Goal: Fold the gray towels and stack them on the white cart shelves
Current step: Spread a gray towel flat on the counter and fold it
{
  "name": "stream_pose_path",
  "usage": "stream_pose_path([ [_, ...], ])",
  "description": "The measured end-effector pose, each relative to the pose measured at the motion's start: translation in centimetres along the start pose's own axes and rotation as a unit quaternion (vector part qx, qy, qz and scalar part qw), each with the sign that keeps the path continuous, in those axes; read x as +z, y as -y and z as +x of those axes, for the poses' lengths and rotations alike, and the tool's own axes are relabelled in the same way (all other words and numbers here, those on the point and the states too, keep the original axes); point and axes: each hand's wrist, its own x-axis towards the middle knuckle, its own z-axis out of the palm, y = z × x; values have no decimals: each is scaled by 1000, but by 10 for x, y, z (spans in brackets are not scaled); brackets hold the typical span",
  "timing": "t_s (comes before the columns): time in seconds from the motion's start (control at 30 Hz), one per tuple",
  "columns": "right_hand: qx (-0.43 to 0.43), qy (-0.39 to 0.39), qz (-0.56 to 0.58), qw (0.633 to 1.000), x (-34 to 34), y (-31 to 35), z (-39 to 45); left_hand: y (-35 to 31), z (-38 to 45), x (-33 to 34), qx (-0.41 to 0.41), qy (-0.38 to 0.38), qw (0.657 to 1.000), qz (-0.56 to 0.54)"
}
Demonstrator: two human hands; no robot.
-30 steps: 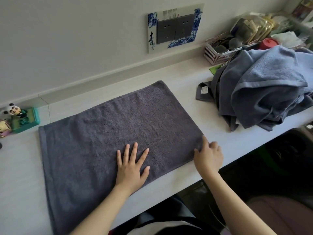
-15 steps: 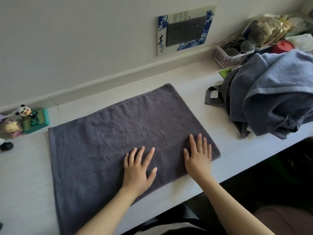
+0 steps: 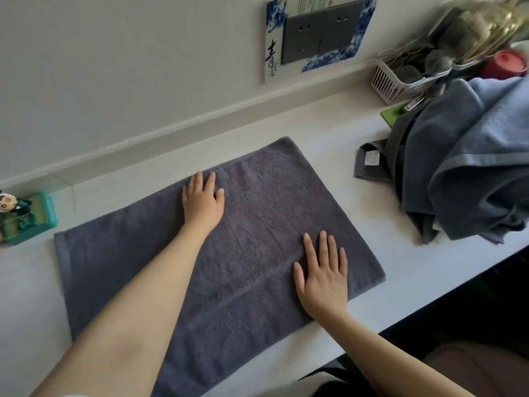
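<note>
Gray towel [image 3: 266, 213] spread flat on white worktop [image 3: 329, 121], laid at a slant: far corner toward the wall, near edge hanging slightly past the worktop's front edge. Folded double, to judge by the seam line across the near half; layer count not certain.

Left hand [image 3: 202, 199] palm-down on far part of towel, near its far long edge. Fingers straight and close together, pressing on the cloth, gripping nothing. Forearm stretched diagonally over the towel.

Right hand [image 3: 322, 275] palm-down on near right part of towel, just inside the right short edge. Fingers straight, slightly spread, thumb out to the left. Flat on the cloth, holding nothing.

Pile of unfolded towels [image 3: 469, 161] at right on worktop, well apart from the flat towel: blue-gray cloth heaped on top, darker gray beneath, one dark corner with a white label [image 3: 371, 159] sticking out to the left.

Behind pile: pink slotted basket [image 3: 392, 81] with blurred contents, red round lid [image 3: 508, 63], green flat item [image 3: 396, 114] partly under the cloth.

On wall: dark outlet panel [image 3: 322, 32] inside a blue-and-white patterned frame.

At far left on worktop: teal box [image 3: 31, 222] with small cartoon figurine [image 3: 5, 204], close to towel's left corner, not touching.
</note>
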Motion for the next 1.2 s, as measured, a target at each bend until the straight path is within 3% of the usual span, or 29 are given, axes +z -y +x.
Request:
stream_pose_path([
  [0.13,-1,-4,-16,1000,3,-2,2,0,36,-3,14,-91,993,-71],
  [0.3,-6,-9,-22,1000,5,-2,4,-6,52,-6,-1,-115,984,-136],
  [0.4,-4,-7,-19,1000,6,-3,4,-8,62,-7,-67,-132,982,-113],
  [0.63,-7,-18,-3,1000,6,-4,5,-17,60,-5,-100,-130,985,-51],
  [0.7,-9,-16,-3,1000,6,-4,3,-25,43,0,-38,-138,989,-41],
  [0.8,-8,-18,-2,1000,7,-4,3,-33,0,14,120,-128,984,-25],
  [0.9,-8,-15,-4,1000,7,-5,3,-26,-63,27,230,-53,972,-19],
  [1.0,-8,-12,0,1000,7,-5,3,-7,-119,43,408,32,912,40],
  [1.03,-11,-12,-1,1000,7,-5,3,3,-124,46,426,42,899,87],
  [1.2,-18,-9,-15,1000,8,-7,3,20,-87,29,228,84,955,170],
])
